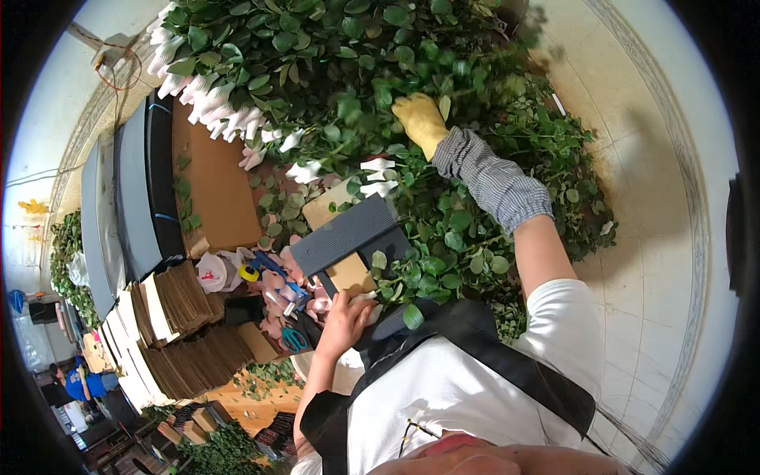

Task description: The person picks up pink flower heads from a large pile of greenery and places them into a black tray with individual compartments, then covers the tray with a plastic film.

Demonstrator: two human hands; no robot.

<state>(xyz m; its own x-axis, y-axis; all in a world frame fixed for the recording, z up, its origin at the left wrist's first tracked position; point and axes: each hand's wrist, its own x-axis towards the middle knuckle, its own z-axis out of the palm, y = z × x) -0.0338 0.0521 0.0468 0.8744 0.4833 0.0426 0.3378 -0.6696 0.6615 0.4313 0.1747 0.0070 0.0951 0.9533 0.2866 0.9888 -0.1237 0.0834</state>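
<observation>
Reaching into the leafy stems, your right hand wears a yellow glove; its fingertips sit among blurred leaves, so can't tell if it grips any. Your bare left hand is half curled by the near edge of the bench, beside the grey ridged board; grip unclear. Stems heap from the far edge down toward the right edge. Looks partway: white-wrapped ends line up along the heap's left side, apparently done; a few loose white ends and scattered greenery toward the right edge seem left. Teal scissors lie near the left hand.
</observation>
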